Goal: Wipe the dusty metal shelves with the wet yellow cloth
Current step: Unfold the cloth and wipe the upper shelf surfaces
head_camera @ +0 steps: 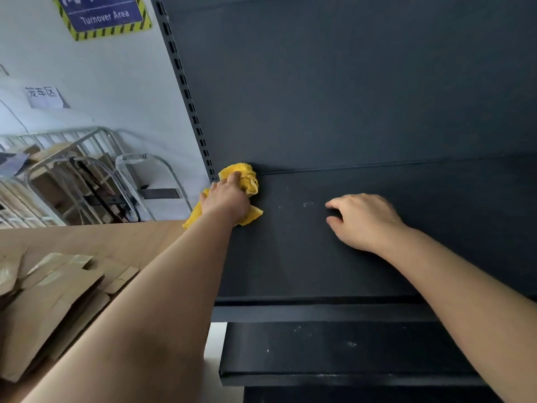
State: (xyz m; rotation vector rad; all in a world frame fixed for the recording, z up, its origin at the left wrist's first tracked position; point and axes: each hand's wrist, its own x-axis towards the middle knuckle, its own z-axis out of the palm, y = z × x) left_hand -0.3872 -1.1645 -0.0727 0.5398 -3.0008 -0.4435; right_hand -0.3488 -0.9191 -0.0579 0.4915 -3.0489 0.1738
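Observation:
A dark metal shelf [305, 257] fills the middle of the view, with pale dust specks near its centre. My left hand [225, 199] presses the crumpled yellow cloth [247, 177] into the shelf's back left corner, by the slotted upright [186, 91]. Part of the cloth sticks out under my wrist toward the shelf's left edge. My right hand [363, 221] rests flat on the shelf to the right, fingers bent and spread, holding nothing. A lower shelf [334, 350] below also carries pale specks.
The shelf unit's dark back panel [348, 82] rises behind. Flattened cardboard boxes [49, 301] lie on a brown surface at the lower left. Metal roll cages [87, 181] stand against the white wall, under a blue "Turnover Area" sign [101, 13].

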